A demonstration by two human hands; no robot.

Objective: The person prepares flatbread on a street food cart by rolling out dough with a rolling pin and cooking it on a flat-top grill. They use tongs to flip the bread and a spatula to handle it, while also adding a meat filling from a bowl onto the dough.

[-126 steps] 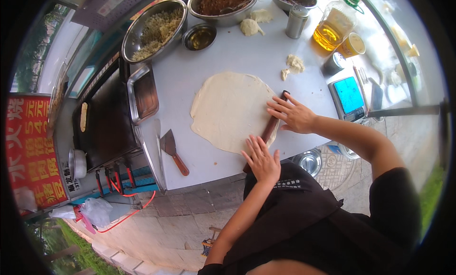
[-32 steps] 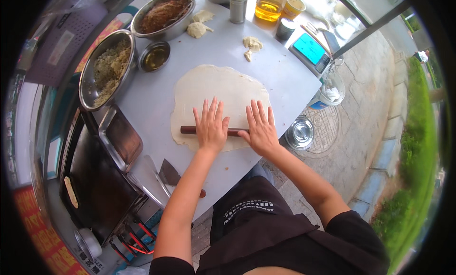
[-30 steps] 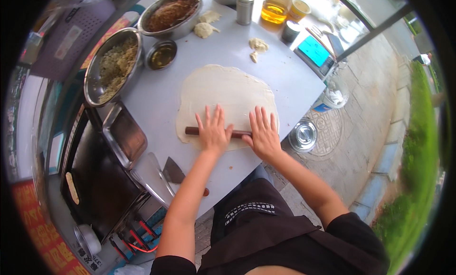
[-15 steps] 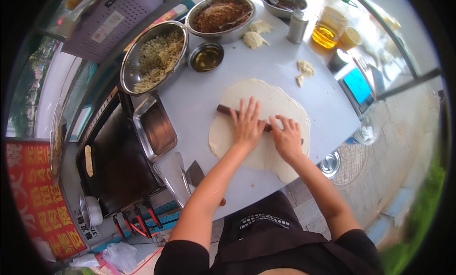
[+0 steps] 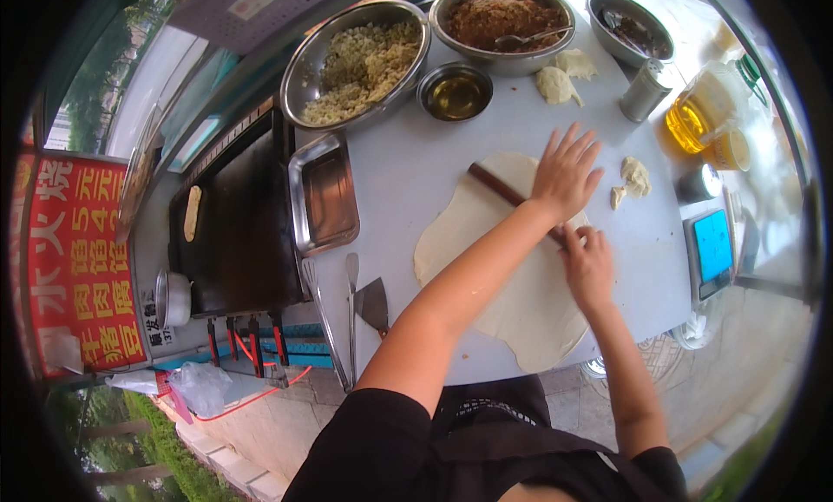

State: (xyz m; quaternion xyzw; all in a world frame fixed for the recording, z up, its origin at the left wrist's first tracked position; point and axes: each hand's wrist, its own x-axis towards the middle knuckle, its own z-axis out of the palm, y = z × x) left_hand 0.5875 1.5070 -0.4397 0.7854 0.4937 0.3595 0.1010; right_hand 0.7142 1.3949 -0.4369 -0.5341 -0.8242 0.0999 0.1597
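Rolling pin (image 5: pixel 503 188) is laid slantwise across the dough sheet (image 5: pixel 538 298), which is spread on the surface (image 5: pixel 390 198). Left hand (image 5: pixel 564 177) is set over the pin with fingers spread apart, presumably so load is taken by the palm and rolling isn't blocked. Right hand (image 5: pixel 590 266) is curled at the pin's lower end; whether it's closed round it can't be told. Part of the sheet is masked by the left forearm (image 5: pixel 477 285). Clearance is tight nearside: sheet is stretched close to the surface edge. Scraper (image 5: pixel 373 304) and tongs (image 5: pixel 351 302) are parked left, dough scrap (image 5: pixel 636 177) right. Oil dish (image 5: pixel 423 94) is placed on the far side, likely for reach without obstructing the pin.
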